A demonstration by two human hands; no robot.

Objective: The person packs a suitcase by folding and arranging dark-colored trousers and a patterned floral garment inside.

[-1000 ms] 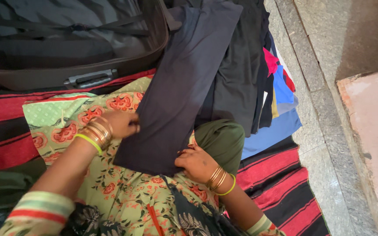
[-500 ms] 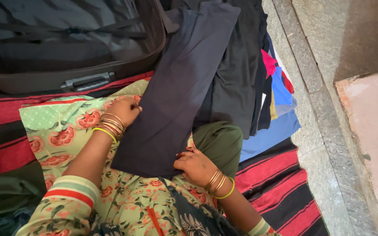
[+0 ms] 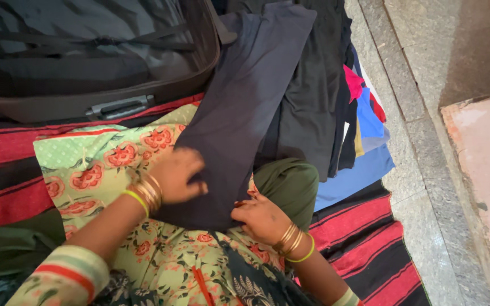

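The dark cloth (image 3: 239, 113) lies folded across the lap, running from the knees up past the suitcase (image 3: 97, 62) — beside a stack of clothes (image 3: 358, 119). The left hand (image 3: 180, 175) presses on it, fingers curled; the right hand (image 3: 262, 218) pinches its lower corner.

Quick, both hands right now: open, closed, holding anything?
Left hand: laid on the dark navy garment, fingers curled; grip cannot be told.
Right hand: closed, pinching the garment's lower edge.

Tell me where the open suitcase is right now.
In the head view the open black suitcase sits at the upper left, on the red and black striped mat, just left of the pile of folded clothes, beyond both hands.
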